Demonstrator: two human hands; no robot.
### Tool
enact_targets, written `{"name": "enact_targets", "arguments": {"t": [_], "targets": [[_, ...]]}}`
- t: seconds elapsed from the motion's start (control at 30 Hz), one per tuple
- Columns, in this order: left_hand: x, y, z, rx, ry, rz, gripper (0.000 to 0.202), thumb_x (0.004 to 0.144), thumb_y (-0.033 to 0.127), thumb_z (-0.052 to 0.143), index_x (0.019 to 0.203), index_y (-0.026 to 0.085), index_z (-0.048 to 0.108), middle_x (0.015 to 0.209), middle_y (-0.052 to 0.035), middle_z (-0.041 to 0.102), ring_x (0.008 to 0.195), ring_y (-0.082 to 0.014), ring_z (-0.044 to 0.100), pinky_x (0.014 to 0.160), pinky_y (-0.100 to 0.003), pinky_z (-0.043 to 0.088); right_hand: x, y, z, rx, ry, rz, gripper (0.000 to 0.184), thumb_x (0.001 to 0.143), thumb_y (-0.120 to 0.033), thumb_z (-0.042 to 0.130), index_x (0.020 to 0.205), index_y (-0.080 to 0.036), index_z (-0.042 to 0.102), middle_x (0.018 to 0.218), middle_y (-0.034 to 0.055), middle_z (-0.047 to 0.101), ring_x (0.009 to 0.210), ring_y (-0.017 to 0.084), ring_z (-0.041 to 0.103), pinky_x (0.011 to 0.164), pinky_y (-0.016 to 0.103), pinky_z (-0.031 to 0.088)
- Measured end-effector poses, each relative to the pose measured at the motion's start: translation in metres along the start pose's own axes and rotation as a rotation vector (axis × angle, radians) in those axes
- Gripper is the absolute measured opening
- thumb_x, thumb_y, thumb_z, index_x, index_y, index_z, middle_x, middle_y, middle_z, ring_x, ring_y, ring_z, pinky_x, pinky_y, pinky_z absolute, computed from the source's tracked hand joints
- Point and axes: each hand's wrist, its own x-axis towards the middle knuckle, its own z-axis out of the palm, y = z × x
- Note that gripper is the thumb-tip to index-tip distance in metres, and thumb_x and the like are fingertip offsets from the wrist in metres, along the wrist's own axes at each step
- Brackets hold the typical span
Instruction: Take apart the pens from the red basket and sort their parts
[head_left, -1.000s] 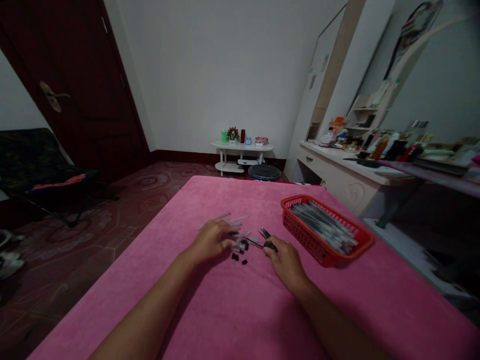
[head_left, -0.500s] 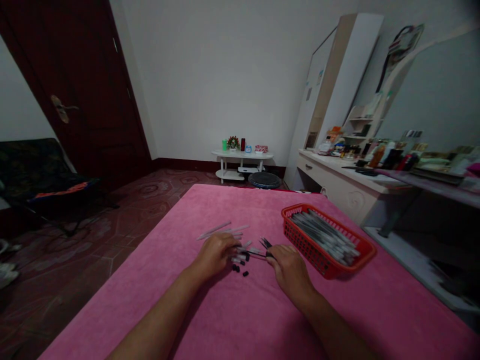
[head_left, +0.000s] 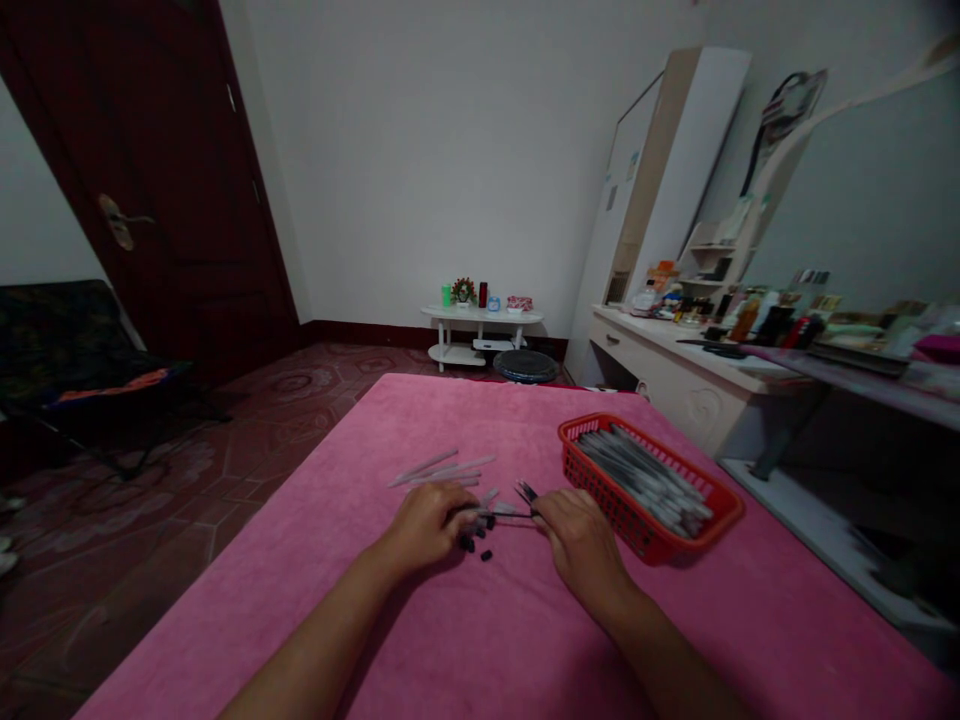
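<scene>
My left hand [head_left: 429, 522] is closed in a pinch on the left end of a thin dark stick [head_left: 514, 515] that looks like a pen refill. The stick spans the gap to my right hand [head_left: 579, 530], whose fingers are wrapped round several more dark refills [head_left: 526, 491], their tips poking out at the upper left. Beyond my left hand, several pale pen barrels [head_left: 431, 463] lie loosely on the pink cloth [head_left: 450, 410]. Short pale pieces [head_left: 491, 496] lie between the hands. Small black plugs [head_left: 486, 555] are scattered beside my left fingertips, partly hidden by them.
A red plastic basket [head_left: 654, 548] full of pens [head_left: 649, 480] stands to the right of my right hand. Past the cloth's far edge are a round dark stool [head_left: 526, 366] and a white side table [head_left: 480, 315]. A cluttered dressing table [head_left: 675, 350] runs along the right.
My left fingertips have shifted slightly and now cover some of the black plugs. The stick still spans both hands. The whole view has moved a little.
</scene>
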Motion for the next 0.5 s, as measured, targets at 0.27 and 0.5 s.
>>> {"name": "enact_targets", "arguments": {"t": [0.27, 0.5], "targets": [[-0.002, -0.003, 0.002, 0.111, 0.104, 0.110, 0.024, 0.090, 0.030, 0.049, 0.097, 0.024, 0.072, 0.082, -0.0065, 0.067, 0.077, -0.0185, 0.063, 0.070, -0.028, 0.046, 0.000, -0.008, -0.003, 0.137, -0.117, 0.242, 0.018, 0.084, -0.010, 0.047, 0.079, -0.019, 0.061, 0.080, 0.0052, 0.067, 0.077, 0.020, 0.060, 0.072, 0.030, 0.038], [-0.003, -0.002, 0.006, 0.211, 0.075, 0.153, 0.026, 0.090, 0.032, 0.049, 0.102, 0.026, 0.071, 0.081, -0.0069, 0.066, 0.077, -0.0196, 0.061, 0.066, -0.029, 0.043, 0.001, -0.017, 0.000, 0.388, -0.175, 0.354, 0.015, 0.084, -0.020, 0.049, 0.071, -0.021, 0.058, 0.065, 0.0003, 0.063, 0.062, 0.017, 0.060, 0.057, 0.025, 0.037]]}}
